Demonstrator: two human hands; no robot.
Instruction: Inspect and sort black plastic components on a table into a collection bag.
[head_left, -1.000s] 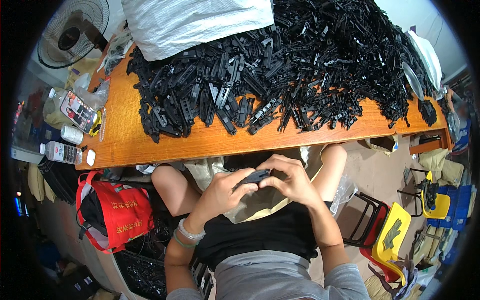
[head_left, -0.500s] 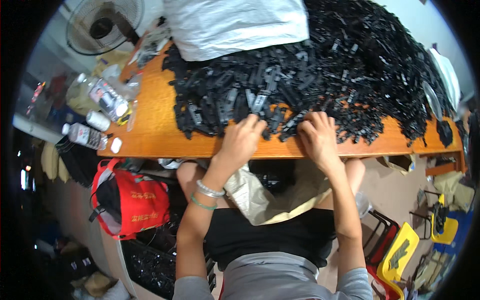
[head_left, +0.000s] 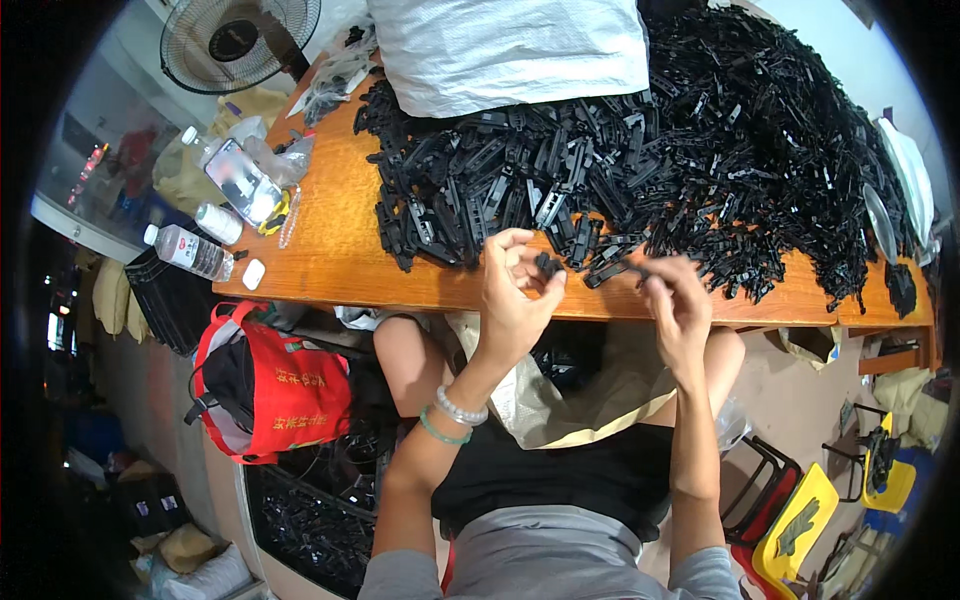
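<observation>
My left hand [head_left: 515, 300] is raised at the table's near edge, its fingers curled round a small black plastic part [head_left: 547, 265]. To its right, my right hand [head_left: 682, 305] pinches another slim black piece [head_left: 635, 268], partly smeared by motion. Just beyond both hands spreads a big heap of black plastic parts [head_left: 560, 165]. Longer clip-like pieces lie on the left side of the heap, and smaller ones on the right. A beige sack [head_left: 570, 432] lies open across my lap below the table edge.
A white woven bag [head_left: 510, 60] rests on the heap's far side. Bottles [head_left: 187, 252] and a phone [head_left: 240, 180] stand at the left of the wooden table [head_left: 330, 240]. A red bag [head_left: 300, 395] sits left of my legs; a yellow chair [head_left: 795, 520] is at right.
Both hands have lifted from the heap's near edge, each with a black part now showing in its fingers. The whole view has shifted slightly, moving the table to the right.
</observation>
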